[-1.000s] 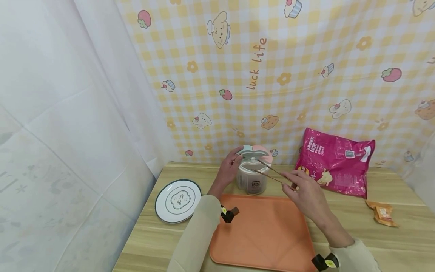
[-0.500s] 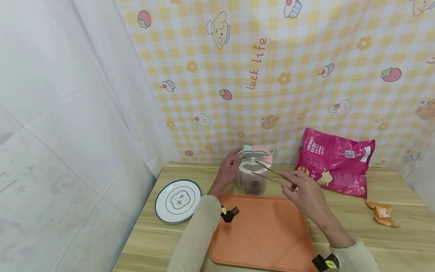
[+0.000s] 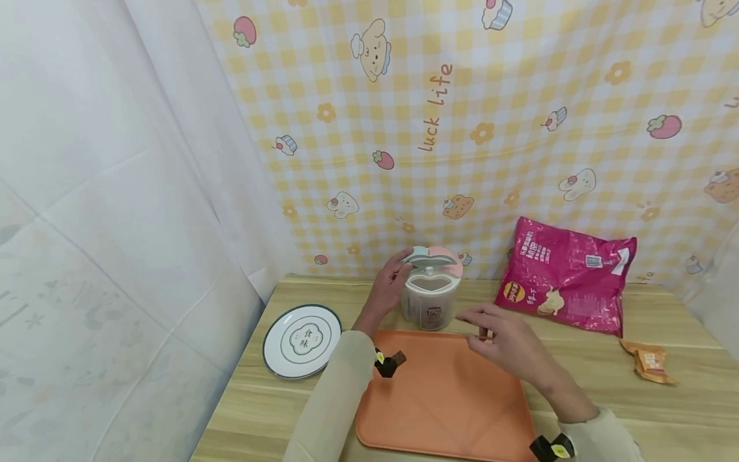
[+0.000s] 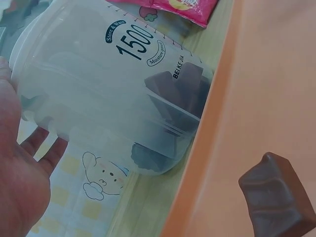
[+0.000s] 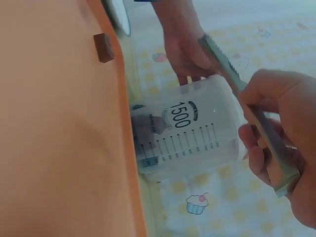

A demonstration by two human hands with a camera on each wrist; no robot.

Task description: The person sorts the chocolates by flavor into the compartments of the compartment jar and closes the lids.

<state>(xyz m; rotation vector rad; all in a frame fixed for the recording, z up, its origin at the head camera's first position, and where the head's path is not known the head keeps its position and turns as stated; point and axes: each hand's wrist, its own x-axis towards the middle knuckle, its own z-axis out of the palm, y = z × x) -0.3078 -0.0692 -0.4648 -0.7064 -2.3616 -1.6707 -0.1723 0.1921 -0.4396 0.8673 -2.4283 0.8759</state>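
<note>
A clear plastic storage jar stands at the far edge of the tray, one flap of its blue and pink lid raised. My left hand grips the jar's upper left side, its fingers reaching behind the wall. Dark brown pieces lie in the jar's bottom, seen through the wall. My right hand holds metal tongs in front and to the right of the jar; nothing is visible between their tips. A brown chocolate-like piece lies on the orange tray, by my left wrist.
To the left of the tray sits a white plate with a dark rim. A magenta snack bag leans against the checked curtain at the back right. Nearer, an orange wrapped packet lies on the wooden table.
My right hand has drawn the tongs out of the jar's opening and lowered them toward me. My left hand and the jar have stayed in place.
</note>
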